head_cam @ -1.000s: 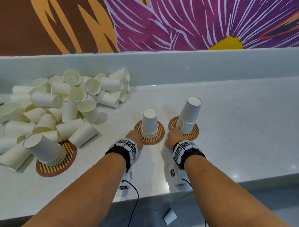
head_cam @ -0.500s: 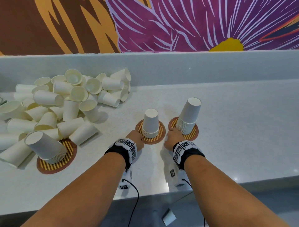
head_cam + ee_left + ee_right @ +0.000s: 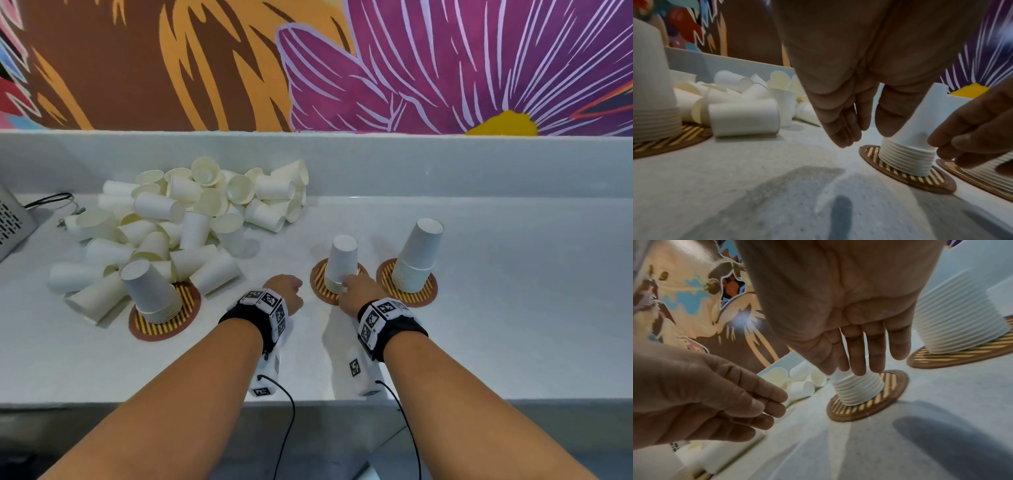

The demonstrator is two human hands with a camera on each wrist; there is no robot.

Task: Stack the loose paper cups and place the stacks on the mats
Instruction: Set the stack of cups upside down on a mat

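Note:
Three upside-down stacks of white paper cups stand on round striped mats. The left stack [image 3: 150, 291] leans on its mat [image 3: 164, 320]. The middle stack [image 3: 340, 260] stands on the middle mat [image 3: 320, 286], and the tall right stack [image 3: 416, 253] on the right mat [image 3: 423, 298]. My right hand [image 3: 356, 291] reaches to the foot of the middle stack [image 3: 857, 389], its straight fingers [image 3: 857, 356] touching the rims. My left hand [image 3: 284, 291] hovers empty just left of that mat, with its fingers [image 3: 840, 129] hanging relaxed. A heap of loose cups [image 3: 191, 219] lies at back left.
Some loose cups [image 3: 219, 274] lie against the left mat. A grey perforated box [image 3: 13, 219] and a cable [image 3: 51, 198] sit at the far left. The counter has a raised back ledge [image 3: 411, 164] and a front edge [image 3: 137, 402]. Bare counter [image 3: 531, 291] stretches to the right.
My right hand moved left from the gap between the two mats onto the foot of the middle stack. My left hand drew back left, off the middle mat's edge.

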